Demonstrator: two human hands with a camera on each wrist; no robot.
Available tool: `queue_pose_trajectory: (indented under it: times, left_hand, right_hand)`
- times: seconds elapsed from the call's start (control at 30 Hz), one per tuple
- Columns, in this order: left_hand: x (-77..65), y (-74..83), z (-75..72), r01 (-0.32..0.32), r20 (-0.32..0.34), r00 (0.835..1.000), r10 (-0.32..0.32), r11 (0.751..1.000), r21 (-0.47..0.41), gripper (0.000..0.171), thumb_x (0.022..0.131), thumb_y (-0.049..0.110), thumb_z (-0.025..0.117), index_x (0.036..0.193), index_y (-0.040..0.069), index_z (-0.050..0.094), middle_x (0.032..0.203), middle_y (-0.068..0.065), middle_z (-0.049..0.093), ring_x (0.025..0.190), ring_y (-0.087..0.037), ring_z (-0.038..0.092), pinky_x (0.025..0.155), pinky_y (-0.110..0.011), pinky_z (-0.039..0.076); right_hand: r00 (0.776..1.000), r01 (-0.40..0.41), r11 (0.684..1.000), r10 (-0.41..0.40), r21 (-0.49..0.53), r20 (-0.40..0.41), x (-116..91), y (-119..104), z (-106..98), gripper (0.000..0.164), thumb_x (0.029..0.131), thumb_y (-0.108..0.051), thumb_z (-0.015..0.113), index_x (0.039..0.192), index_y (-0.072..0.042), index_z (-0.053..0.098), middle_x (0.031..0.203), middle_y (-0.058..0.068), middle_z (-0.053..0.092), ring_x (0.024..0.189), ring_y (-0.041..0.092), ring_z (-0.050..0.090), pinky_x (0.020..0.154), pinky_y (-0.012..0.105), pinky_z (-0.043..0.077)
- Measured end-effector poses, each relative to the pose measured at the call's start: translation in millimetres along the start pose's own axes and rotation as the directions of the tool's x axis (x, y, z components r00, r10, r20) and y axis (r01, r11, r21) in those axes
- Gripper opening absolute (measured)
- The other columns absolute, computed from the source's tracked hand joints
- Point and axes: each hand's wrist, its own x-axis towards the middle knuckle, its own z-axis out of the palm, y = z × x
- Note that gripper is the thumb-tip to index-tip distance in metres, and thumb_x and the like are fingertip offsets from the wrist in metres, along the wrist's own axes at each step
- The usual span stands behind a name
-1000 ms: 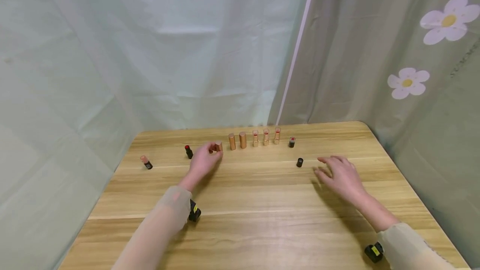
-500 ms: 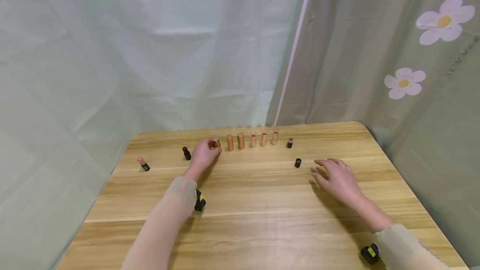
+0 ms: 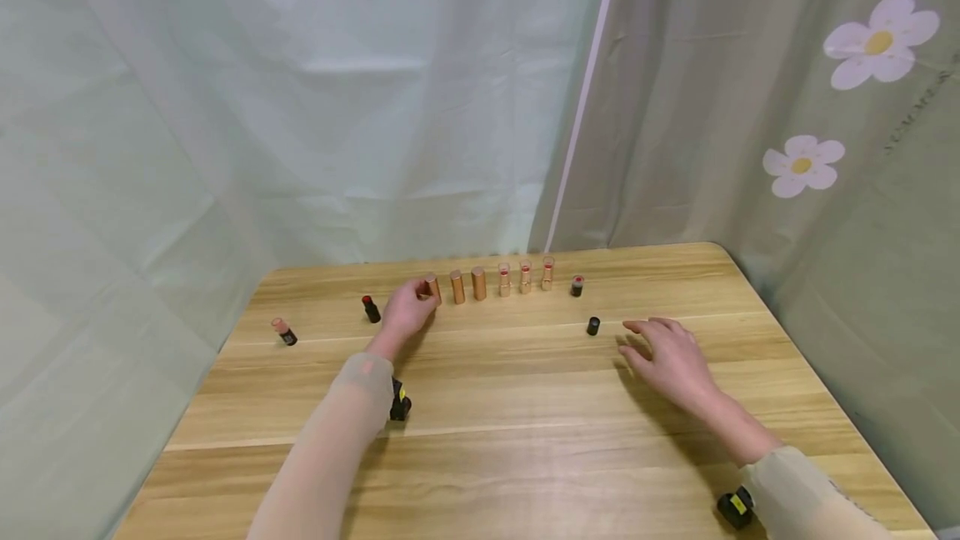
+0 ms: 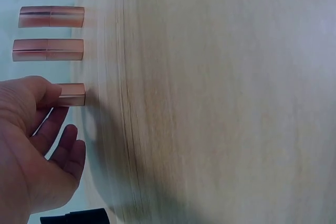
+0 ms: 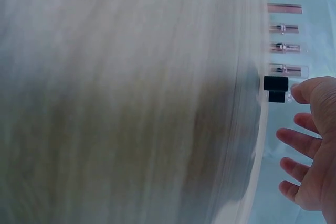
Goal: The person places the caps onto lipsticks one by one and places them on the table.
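My left hand (image 3: 406, 309) pinches a rose-gold lipstick tube (image 3: 434, 288) between thumb and fingers at the left end of a row. In the left wrist view this tube (image 4: 73, 94) stands upright, its base on the table and its top covered by the thumb. Two like rose-gold tubes, one nearer (image 3: 457, 287) and one farther right (image 3: 479, 282), stand beside it. Over the table's right half, my right hand (image 3: 675, 365) holds nothing, with thumb and fingers spread apart. A small black cap (image 3: 593, 326) stands just left of its fingertips.
Several clear-capped lipsticks (image 3: 526, 277) continue the row rightward, followed by a short black one with a clear top (image 3: 577, 286). Left of my left hand are an uncapped black lipstick with a red tip (image 3: 371, 309) and a pink-topped one (image 3: 284, 331). A curtain (image 3: 375, 107) hangs behind the table.
My left hand has shifted slightly with the rose-gold tube, which now shows more of its length beside the others. The right hand keeps its pose. The head view has turned a little.
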Motion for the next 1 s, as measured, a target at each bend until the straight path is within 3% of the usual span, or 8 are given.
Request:
queue_pose_trajectory:
  times: [0.13,0.33,0.47,0.6,0.73,0.83,1.0]
  left_hand:
    - [-2.0,-0.8,-3.2,-0.009,0.017,1.0,0.009,1.0,-0.025,0.038,0.099,0.016,0.059,0.134,0.001,0.059,0.132,-0.019,0.063,0.121,-0.036,0.058,0.101,-0.052,0.047]
    - [-13.2,0.1,-13.3,-0.006,-0.005,1.0,0.006,0.998,-0.066,0.064,0.099,0.022,0.06,0.156,0.003,0.037,0.146,-0.019,0.051,0.131,-0.038,0.051,0.105,-0.054,0.044]
    - [-22.2,6.1,-23.1,-0.072,-0.072,0.995,0.071,0.997,-0.011,0.07,0.098,0.03,0.061,0.159,0.007,0.033,0.149,-0.017,0.049,0.132,-0.039,0.049,0.104,-0.058,0.043]
    - [-34.2,15.6,-32.3,-0.156,-0.113,0.98,0.165,0.984,0.086,0.07,0.098,0.033,0.063,0.158,0.008,0.035,0.15,-0.016,0.048,0.135,-0.04,0.044,0.107,-0.061,0.039]
    - [-49.7,27.8,-37.6,-0.257,-0.091,0.955,0.281,0.943,0.213,0.067,0.098,0.031,0.066,0.154,0.006,0.042,0.15,-0.018,0.049,0.138,-0.041,0.042,0.112,-0.059,0.034]
    - [-61.6,36.2,-36.4,-0.341,-0.02,0.931,0.365,0.885,0.318,0.066,0.097,0.033,0.068,0.152,0.005,0.045,0.149,-0.019,0.05,0.137,-0.041,0.044,0.113,-0.058,0.034]
    - [-81.6,43.5,-25.7,-0.436,0.115,0.895,0.43,0.797,0.418,0.067,0.097,0.038,0.069,0.151,0.006,0.047,0.148,-0.017,0.052,0.135,-0.04,0.047,0.113,-0.057,0.034]
  right_hand:
    - [1.0,-0.006,1.0,0.006,0.008,0.01,1.0,-0.9,0.7,0.045,0.095,-0.03,0.073,0.133,-0.006,0.066,0.129,0.018,0.067,0.128,0.047,0.048,0.104,0.067,0.034]
    - [1.0,-0.016,0.999,0.015,0.038,0.025,4.4,-2.0,-1.7,0.046,0.097,-0.03,0.072,0.134,-0.005,0.065,0.131,0.02,0.065,0.13,0.046,0.046,0.107,0.067,0.031]
    - [0.999,-0.028,0.998,0.026,0.051,0.026,6.6,-1.2,-4.9,0.045,0.096,-0.028,0.072,0.133,-0.002,0.065,0.13,0.021,0.065,0.129,0.047,0.046,0.107,0.066,0.031]
    - [0.999,-0.03,0.999,0.029,0.044,0.03,10.1,-1.1,-5.7,0.045,0.096,-0.028,0.072,0.133,-0.003,0.065,0.13,0.022,0.065,0.129,0.048,0.046,0.106,0.066,0.031]
    - [0.999,-0.032,0.999,0.03,0.041,0.043,15.1,-2.1,-4.9,0.044,0.096,-0.029,0.072,0.133,-0.004,0.066,0.13,0.021,0.065,0.13,0.047,0.046,0.106,0.067,0.031]
    - [0.999,-0.027,0.999,0.026,0.044,0.041,18.4,-2.8,-3.9,0.043,0.096,-0.028,0.072,0.132,-0.004,0.067,0.129,0.02,0.066,0.129,0.048,0.046,0.106,0.067,0.032]
    - [0.999,-0.028,0.998,0.026,0.051,0.042,22.6,-4.4,-2.2,0.043,0.096,-0.028,0.072,0.132,-0.004,0.067,0.129,0.02,0.066,0.129,0.047,0.047,0.107,0.066,0.031]
